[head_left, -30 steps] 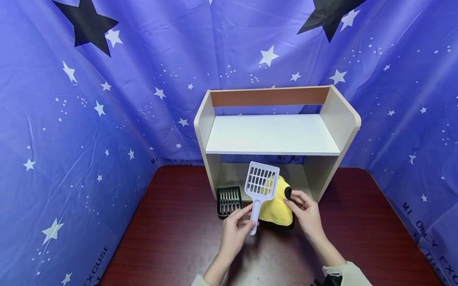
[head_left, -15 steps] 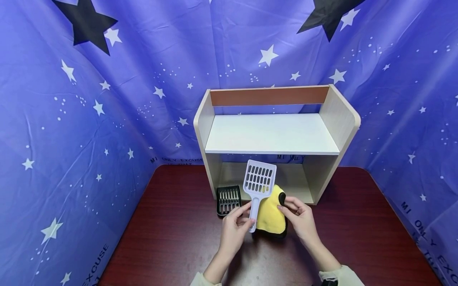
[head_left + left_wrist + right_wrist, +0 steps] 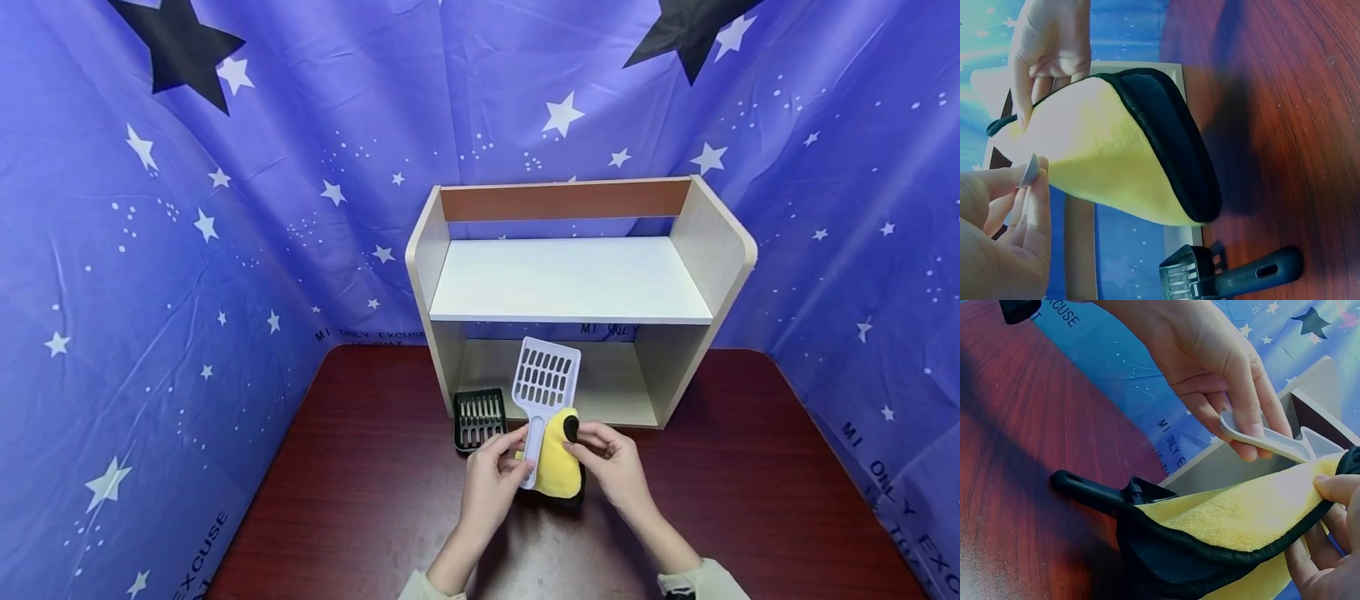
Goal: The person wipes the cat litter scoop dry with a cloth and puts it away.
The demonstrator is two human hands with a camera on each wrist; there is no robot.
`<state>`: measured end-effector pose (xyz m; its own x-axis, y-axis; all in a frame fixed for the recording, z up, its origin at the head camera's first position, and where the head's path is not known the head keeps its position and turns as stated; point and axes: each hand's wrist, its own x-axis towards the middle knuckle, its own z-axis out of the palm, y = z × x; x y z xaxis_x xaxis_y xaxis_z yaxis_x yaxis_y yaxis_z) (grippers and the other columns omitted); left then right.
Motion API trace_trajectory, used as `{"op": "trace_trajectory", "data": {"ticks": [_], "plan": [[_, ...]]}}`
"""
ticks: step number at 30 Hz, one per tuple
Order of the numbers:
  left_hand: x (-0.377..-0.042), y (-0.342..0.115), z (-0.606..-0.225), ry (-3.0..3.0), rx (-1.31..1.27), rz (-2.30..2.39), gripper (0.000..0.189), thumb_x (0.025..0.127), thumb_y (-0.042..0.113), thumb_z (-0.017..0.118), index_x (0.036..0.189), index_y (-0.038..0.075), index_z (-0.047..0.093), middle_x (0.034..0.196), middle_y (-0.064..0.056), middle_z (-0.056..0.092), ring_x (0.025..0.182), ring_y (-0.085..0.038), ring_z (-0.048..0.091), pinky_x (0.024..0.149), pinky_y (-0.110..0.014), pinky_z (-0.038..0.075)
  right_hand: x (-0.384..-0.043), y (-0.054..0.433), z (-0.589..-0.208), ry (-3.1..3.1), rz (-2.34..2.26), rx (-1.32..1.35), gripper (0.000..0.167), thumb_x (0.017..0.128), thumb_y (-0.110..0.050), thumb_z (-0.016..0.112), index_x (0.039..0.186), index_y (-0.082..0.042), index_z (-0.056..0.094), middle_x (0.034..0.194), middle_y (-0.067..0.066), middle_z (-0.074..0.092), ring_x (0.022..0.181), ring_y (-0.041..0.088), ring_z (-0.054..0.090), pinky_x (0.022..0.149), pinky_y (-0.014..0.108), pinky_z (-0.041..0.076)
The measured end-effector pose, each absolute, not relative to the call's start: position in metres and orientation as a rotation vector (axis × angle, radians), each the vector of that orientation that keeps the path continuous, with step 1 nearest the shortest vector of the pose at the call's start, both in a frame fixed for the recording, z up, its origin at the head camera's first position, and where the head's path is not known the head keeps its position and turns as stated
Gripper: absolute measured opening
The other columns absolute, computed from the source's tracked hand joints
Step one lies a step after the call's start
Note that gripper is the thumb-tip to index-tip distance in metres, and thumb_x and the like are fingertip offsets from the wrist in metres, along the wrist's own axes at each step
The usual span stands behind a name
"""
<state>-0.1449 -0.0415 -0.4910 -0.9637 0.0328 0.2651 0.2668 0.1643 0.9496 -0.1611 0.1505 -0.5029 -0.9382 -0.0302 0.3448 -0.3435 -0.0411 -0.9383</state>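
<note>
In the head view my left hand (image 3: pixel 491 479) pinches the handle of a pale lavender litter scoop (image 3: pixel 535 442), its slotted head pointing up and away. My right hand (image 3: pixel 617 468) pinches the black-trimmed edge of a yellow cleaning cloth (image 3: pixel 555 471), just right of and partly behind the scoop handle. Seen from the left wrist, the cloth (image 3: pixel 1104 144) hangs folded, its dark side showing at the lower edge. The right wrist view has the scoop handle (image 3: pixel 1266 445) between left fingers and thumb, above the cloth (image 3: pixel 1241 512). Whether cloth and scoop touch, I cannot tell.
A black slotted scoop (image 3: pixel 1250 275) lies on the dark red table (image 3: pixel 360 500), by the left front corner of a two-tier shelf (image 3: pixel 570 279). Behind the shelf and around the table hangs a blue curtain (image 3: pixel 300 183) with stars.
My right hand has drawn the cloth left and toward me, from behind the scoop head to beside its handle. The left hand and scoop have barely moved.
</note>
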Motion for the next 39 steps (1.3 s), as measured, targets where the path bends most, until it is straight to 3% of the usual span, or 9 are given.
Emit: {"op": "trace_trajectory", "data": {"ticks": [12,29,39], "plan": [[-0.147,-0.046,-0.49,-2.296,-0.273,-1.852,0.049,0.078,-0.013,0.073,0.124,0.002,0.068,0.1,-0.018,0.071,0.076,-0.023,0.074,0.069,-0.02,0.061,-0.157,0.147,-0.503,-2.12,1.983,0.58,0.02,0.086,0.011,0.066,0.104,0.018,0.062,0.098,-0.022,0.073,0.091,-0.006,0.069,0.075,0.014,0.058],[-0.153,-0.065,-0.468,-2.147,-0.219,-1.892,0.048,0.079,-0.011,0.074,0.124,0.007,0.069,0.102,-0.019,0.073,0.077,-0.022,0.075,0.066,-0.021,0.061,-0.15,0.159,-0.512,-2.168,1.953,0.546,0.021,0.087,0.009,0.067,0.107,0.015,0.064,0.1,-0.016,0.074,0.092,-0.005,0.069,0.075,0.014,0.058],[-0.163,-0.076,-0.447,-2.11,-0.187,-1.893,0.048,0.082,-0.006,0.074,0.126,0.012,0.069,0.104,-0.017,0.073,0.08,-0.02,0.075,0.065,-0.02,0.06,-0.149,0.166,-0.517,-2.226,1.937,0.483,0.021,0.088,0.006,0.068,0.107,0.013,0.065,0.098,-0.019,0.073,0.092,-0.005,0.069,0.074,0.015,0.059]]}}
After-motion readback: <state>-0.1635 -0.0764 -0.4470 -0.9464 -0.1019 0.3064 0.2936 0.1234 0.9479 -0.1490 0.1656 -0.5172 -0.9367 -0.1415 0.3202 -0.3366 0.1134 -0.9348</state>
